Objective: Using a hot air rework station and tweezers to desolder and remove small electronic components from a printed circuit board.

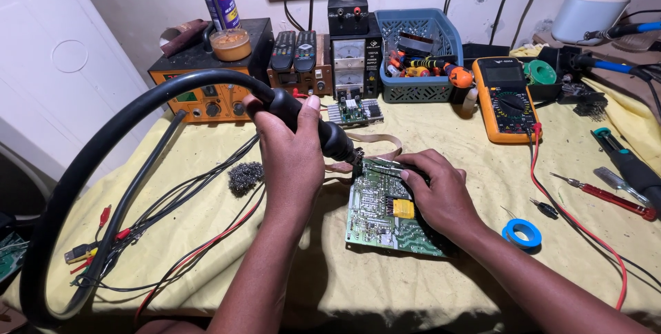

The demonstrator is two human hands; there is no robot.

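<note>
My left hand (290, 158) grips the black handle of a hot-air tool (323, 131), whose nozzle points down at the top left corner of a green circuit board (382, 213). A thick black hose (103, 148) loops from the handle round to the left. The board lies flat on the yellow cloth, and my right hand (441, 193) rests on its right side, fingers pressing near the top edge. A yellow component (403, 209) sits on the board beside that hand.
Behind stand an orange-fronted station (206, 93), a power supply with two dials (352, 58), a blue basket of tools (420, 48) and a yellow multimeter (506, 100). Wires trail at the left. A red screwdriver (609, 196), blue tape roll (521, 232) and steel wool (245, 175) lie nearby.
</note>
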